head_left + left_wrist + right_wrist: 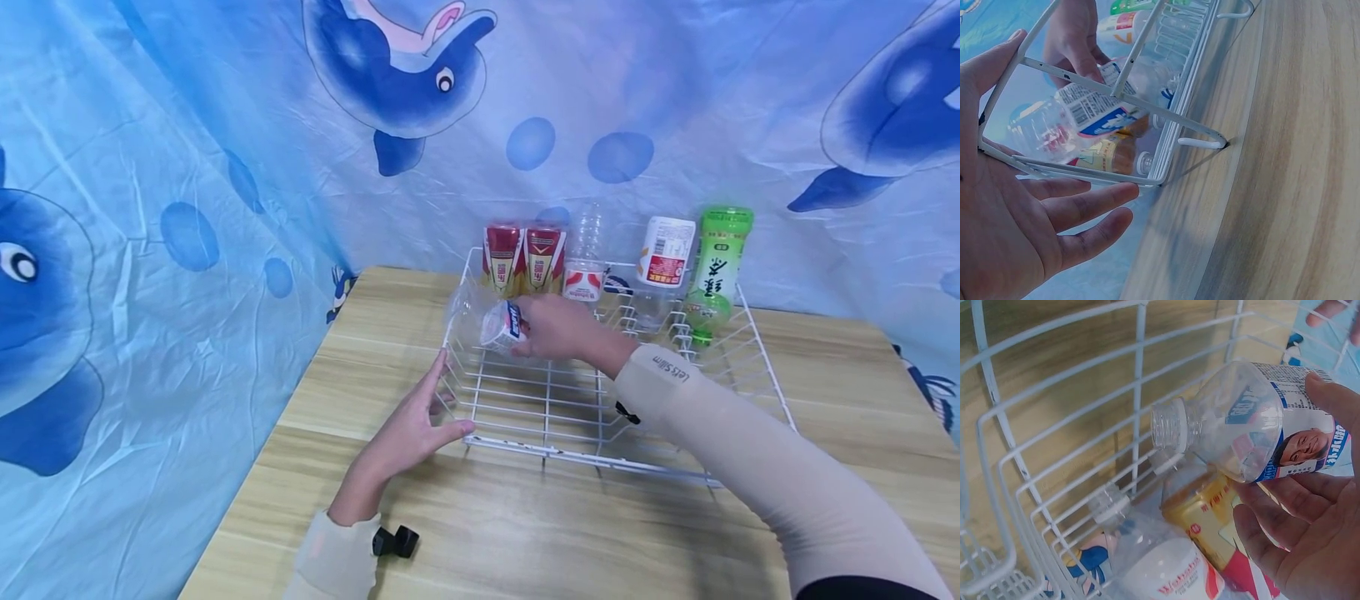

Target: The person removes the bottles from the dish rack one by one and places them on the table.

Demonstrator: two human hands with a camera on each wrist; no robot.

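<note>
Visibly, right hand (558, 326) grips clear plastic bottle (1244, 428) over wire rack (547, 452).

The left hand (411, 429) spreads its thumb (453, 431) from extended fingers (1091, 205). The right hand (558, 327) curls, its arm (720, 433) reaching forward.

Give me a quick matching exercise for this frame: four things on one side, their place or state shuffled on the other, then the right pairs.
Things
1. Left hand
2. Green bottle
3. Right hand
4. White wire rack

Place or state
A. Holding a clear bottle with a blue-and-white label
B. Standing on the wooden tabletop
C. At the rack's left side
D. Rightmost of the bottles

Right pairs: 1-C, 2-D, 3-A, 4-B
</note>
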